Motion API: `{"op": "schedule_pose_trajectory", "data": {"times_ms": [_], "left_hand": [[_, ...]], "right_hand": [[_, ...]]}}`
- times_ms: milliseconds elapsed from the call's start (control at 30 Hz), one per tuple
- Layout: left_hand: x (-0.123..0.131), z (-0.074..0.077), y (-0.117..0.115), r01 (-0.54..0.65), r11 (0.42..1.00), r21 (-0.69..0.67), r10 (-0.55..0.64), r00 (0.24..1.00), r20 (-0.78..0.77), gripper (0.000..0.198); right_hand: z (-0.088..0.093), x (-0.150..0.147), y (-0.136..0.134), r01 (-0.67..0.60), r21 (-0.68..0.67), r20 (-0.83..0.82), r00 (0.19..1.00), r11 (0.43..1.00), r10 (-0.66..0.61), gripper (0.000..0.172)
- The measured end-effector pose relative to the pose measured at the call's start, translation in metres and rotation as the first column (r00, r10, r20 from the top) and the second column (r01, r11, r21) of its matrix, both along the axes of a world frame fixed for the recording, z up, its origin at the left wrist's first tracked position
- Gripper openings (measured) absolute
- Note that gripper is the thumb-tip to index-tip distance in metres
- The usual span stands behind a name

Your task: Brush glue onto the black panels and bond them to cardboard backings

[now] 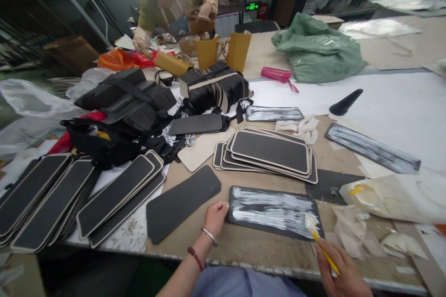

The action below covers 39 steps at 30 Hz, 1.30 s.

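A dark rectangular panel [258,209] streaked with white paste lies flat at the table's front. My left hand [216,217] pinches its left edge. In my right hand [339,264] is a yellow-handled brush [324,250], its white-coated bristles touching the panel's right end. Left of my left hand rests a plain black panel [184,204]. Just beyond the coated panel is a stack of black panels with pale borders [272,151]. To the right lies a pale container [365,195] with something yellow at its opening.
More bordered panels [114,195] are stacked at left. Two other white-streaked panels [275,113] [372,148] lie farther back. Black bundled pieces [216,86], a green bag [317,51] and a pink object [276,74] stand beyond. A co-worker [174,4] handles yellow-brown pieces across the table.
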<state>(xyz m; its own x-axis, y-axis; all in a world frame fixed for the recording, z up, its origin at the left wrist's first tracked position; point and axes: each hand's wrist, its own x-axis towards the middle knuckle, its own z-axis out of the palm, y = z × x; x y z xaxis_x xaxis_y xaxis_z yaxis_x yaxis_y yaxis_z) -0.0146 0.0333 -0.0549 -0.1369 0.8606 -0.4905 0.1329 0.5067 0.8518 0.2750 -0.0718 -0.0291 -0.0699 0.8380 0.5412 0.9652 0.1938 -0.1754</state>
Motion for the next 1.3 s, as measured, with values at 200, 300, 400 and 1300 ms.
{"op": "schedule_pose_trajectory", "data": {"times_ms": [200,300,400,1300], "left_hand": [[-0.001,-0.003,0.004,-0.011,0.997,-0.072,0.021,0.989,0.147,0.026],[0.004,-0.005,0.0,-0.024,0.991,-0.131,0.053,0.974,0.222,0.03],[0.009,-0.006,-0.003,-0.054,0.984,-0.172,0.103,0.952,0.289,0.034],[0.012,0.023,0.004,-0.04,0.975,-0.219,0.157,0.819,0.552,0.048]], "right_hand": [[0.021,-0.014,0.007,-0.011,0.003,-0.03,0.999,1.0,0.011,0.025],[0.016,-0.032,0.012,-0.027,-0.041,-0.164,0.986,0.999,0.02,0.025],[0.004,-0.046,0.014,-0.08,-0.06,-0.206,0.976,0.995,0.066,0.023],[0.002,-0.052,0.015,-0.046,-0.114,-0.194,0.981,0.992,0.023,0.025]]}}
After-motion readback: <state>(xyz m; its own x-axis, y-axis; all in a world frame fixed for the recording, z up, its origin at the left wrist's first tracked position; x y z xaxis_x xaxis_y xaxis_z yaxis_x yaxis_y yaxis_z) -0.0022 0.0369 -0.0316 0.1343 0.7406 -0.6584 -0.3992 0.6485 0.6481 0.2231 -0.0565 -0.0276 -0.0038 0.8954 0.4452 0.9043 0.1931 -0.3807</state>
